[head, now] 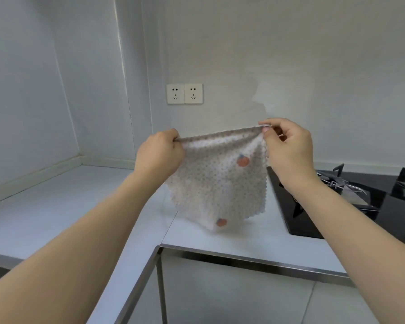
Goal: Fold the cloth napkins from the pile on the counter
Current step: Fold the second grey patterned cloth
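Napkin (216, 181), dotted, held aloft over worktop (56, 206), top corners pinched by left hand (159, 152) and right hand (288, 146). Risk: uneven corners giving skewed fold; slack hem drifting toward hob (337, 206).

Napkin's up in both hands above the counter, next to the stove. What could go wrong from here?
The right hand only pinches the napkin by a corner, so it may slip out. The hanging edge swings close to the stove and might drag across it. The left hand bunches its corner, so the fold may come out crooked.
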Demonstrator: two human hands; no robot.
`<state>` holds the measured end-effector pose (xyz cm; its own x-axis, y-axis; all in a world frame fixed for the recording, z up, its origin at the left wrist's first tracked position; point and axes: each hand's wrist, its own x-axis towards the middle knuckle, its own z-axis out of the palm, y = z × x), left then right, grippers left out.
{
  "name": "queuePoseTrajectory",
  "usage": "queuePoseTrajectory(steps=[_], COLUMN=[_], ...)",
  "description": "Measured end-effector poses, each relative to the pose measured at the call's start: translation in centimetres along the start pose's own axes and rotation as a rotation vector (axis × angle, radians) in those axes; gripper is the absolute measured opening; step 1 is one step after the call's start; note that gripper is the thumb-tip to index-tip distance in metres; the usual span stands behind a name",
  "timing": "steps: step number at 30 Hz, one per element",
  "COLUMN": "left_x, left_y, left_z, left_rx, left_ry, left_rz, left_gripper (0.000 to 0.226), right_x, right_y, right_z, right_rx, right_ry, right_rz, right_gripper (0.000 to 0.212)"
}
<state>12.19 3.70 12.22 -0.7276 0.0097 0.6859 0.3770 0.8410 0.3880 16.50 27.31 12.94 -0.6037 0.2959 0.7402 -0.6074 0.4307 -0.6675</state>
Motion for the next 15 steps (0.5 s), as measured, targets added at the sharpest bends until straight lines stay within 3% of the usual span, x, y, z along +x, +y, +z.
queuePoseTrajectory(steps=[9,15], left_x=[0.5,0.4], left_y=[1.7,-2.4], left_z=[-2.6,4.2], left_rx=[-0.202,-0.211], left_ry=[-0.071,-0.176], left_rz=[-0.084,-0.149], left_gripper=[0.023,0.024], right_x=[0.3,-0.2], right_y=[-1.6,6.2], right_z=[-4.3,-1.1], right_rx=[-0.063,-0.058], right_ry=[-0.081,-0.133], right_rz=[0.157,0.338], right_gripper=[0.015,0.017])
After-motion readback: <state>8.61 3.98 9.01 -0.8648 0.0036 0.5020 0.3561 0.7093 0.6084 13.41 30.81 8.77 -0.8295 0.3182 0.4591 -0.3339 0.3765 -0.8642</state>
